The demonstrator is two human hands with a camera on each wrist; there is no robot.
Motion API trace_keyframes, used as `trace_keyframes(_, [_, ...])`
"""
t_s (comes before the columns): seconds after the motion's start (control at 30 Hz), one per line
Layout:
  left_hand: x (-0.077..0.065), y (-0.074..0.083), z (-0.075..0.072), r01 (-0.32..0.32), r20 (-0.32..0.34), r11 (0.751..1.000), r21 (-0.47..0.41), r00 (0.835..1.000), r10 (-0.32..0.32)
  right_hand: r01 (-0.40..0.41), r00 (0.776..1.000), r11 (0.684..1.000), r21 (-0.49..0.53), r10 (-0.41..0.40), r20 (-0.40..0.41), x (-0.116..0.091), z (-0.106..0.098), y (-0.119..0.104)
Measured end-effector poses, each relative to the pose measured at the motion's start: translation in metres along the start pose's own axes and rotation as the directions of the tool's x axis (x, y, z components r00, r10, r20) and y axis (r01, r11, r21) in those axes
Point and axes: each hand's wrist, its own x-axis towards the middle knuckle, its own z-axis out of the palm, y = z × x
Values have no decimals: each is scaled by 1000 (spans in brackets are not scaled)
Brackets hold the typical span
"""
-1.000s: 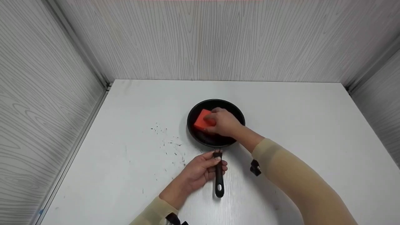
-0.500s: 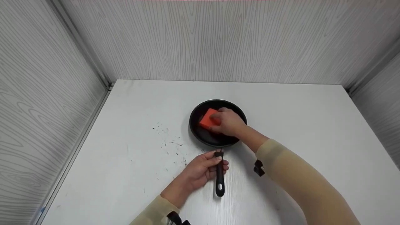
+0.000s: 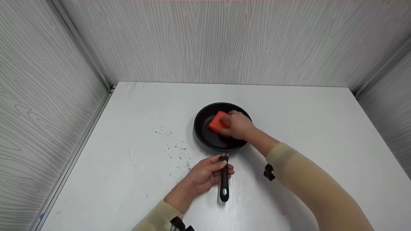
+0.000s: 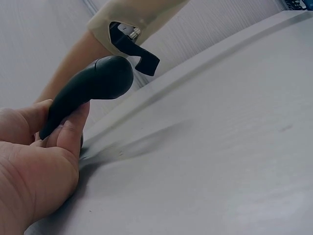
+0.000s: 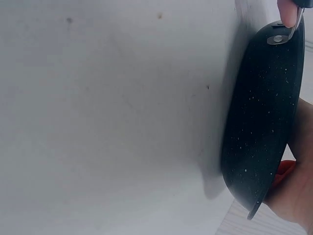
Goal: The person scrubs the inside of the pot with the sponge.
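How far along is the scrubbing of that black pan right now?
Already done: the round black frying pan sits on the white table, its handle held steady by the left hand. In hand: the right hand grips the orange sponge inside it. What is left: the pan's cleanliness cannot be judged; dark specks lie beside it.

The head view looks down from above on the whole table point(image 3: 135, 106). Both wrist views sit low and close, sharing the pan point(image 3: 205, 134) with it.

Bare hands point(image 3: 205, 175); beige sleeves point(image 3: 308, 179); black wrist straps point(image 3: 269, 172)
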Motion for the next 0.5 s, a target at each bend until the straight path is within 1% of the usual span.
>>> trace_keyframes(0.2, [-1,-2,-3,2,-6,1000,1,1000,-2,-41,999,999,4,41,33,-2,1,-1])
trace_keyframes(0.5, [1,-1,-1,3,12,1000,-7,1000,-3,-55,998,998,-11,55,23,-3,0,1])
